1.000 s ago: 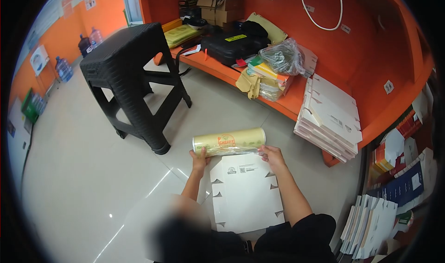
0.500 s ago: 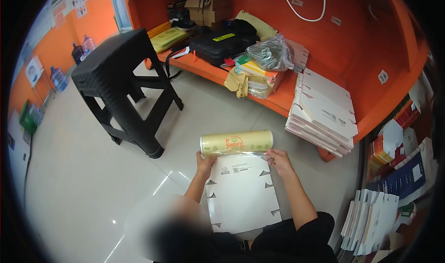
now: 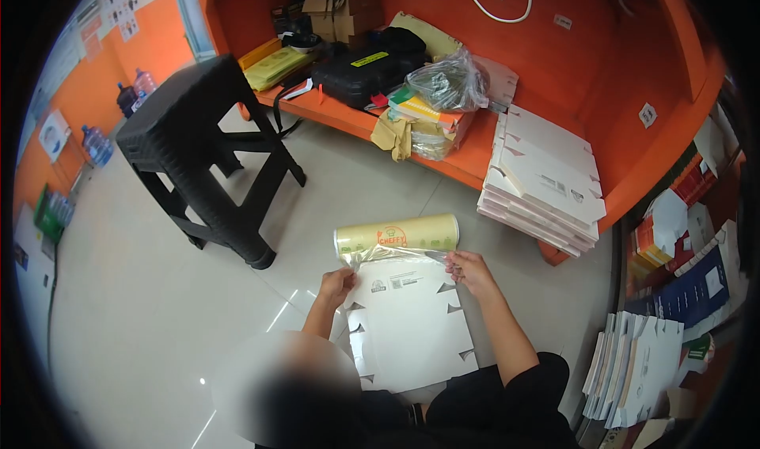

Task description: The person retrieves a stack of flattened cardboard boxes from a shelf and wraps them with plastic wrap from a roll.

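Observation:
A roll of cling film point(image 3: 396, 235) with a yellow printed surface lies on the floor in front of me. Its loose clear edge point(image 3: 400, 253) stretches between my two hands, over the top of a flat white cardboard sheet point(image 3: 412, 318) with notched sides and small print. My left hand point(image 3: 339, 283) pinches the film at the left, by the sheet's upper left corner. My right hand point(image 3: 467, 272) pinches it at the right, just below the roll's right end.
A black plastic stool point(image 3: 210, 156) stands on the left. The orange shelf point(image 3: 348, 125) ahead holds a black case point(image 3: 368, 73), plastic-wrapped goods point(image 3: 447, 85) and a stack of white cardboard point(image 3: 546, 176). More cardboard sheets point(image 3: 633, 370) stand at the lower right.
Both hands have drawn the film's edge slightly away from the roll, so more clear film shows. The whole view has shifted a little.

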`<control>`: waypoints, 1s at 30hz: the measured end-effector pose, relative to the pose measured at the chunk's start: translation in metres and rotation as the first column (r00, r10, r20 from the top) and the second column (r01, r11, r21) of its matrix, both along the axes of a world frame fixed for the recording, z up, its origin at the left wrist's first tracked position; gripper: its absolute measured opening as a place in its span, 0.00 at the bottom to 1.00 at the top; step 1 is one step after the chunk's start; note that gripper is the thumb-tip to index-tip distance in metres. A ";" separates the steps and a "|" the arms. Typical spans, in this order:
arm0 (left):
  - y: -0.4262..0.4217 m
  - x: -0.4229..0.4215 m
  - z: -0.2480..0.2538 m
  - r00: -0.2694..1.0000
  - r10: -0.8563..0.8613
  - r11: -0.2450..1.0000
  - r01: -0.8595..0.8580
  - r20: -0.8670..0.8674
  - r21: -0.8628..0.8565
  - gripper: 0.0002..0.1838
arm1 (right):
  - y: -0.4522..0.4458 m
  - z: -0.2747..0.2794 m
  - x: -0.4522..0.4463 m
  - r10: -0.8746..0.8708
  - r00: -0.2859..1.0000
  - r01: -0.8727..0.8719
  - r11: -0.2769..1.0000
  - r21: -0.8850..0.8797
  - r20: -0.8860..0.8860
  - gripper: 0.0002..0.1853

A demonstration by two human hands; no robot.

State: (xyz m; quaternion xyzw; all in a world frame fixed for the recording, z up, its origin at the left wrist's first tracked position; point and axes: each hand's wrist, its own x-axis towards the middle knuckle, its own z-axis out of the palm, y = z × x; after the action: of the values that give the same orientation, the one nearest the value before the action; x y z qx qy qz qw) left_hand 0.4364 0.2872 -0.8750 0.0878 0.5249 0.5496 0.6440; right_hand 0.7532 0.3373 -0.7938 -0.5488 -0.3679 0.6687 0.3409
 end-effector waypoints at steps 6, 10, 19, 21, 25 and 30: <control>-0.025 0.004 0.046 0.974 -0.154 0.988 0.156 -0.168 -0.004 0.06 | -0.014 -0.020 0.010 -0.004 0.998 0.003 1.000 -0.007 -0.057 0.07; -0.043 0.009 0.045 0.942 -0.208 0.978 0.209 -0.264 -0.025 0.06 | -0.027 -0.016 0.018 -0.017 0.998 0.019 1.000 0.024 -0.067 0.07; -0.030 0.007 0.055 0.969 -0.003 0.994 0.030 -0.246 0.108 0.06 | -0.002 0.006 0.013 -0.093 0.990 0.098 0.994 0.047 -0.103 0.07; -0.015 0.004 0.065 0.979 0.057 0.992 -0.033 -0.198 0.124 0.06 | 0.011 0.018 0.006 -0.094 0.992 0.100 0.992 0.073 -0.083 0.08; 0.003 -0.001 0.081 0.977 0.062 0.992 -0.038 -0.203 0.118 0.06 | 0.039 0.028 -0.010 -0.067 0.991 0.079 0.991 0.110 -0.115 0.08; 0.008 -0.007 0.086 0.969 -0.029 0.991 0.059 -0.245 0.118 0.05 | 0.055 0.044 -0.019 -0.107 0.992 0.113 0.988 0.107 -0.063 0.07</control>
State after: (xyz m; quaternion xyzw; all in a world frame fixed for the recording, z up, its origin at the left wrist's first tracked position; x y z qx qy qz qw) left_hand 0.4292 0.2950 -0.7889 0.2059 0.5623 0.5518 0.5805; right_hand 0.7340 0.3925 -0.7501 -0.5292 -0.3638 0.6429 0.4175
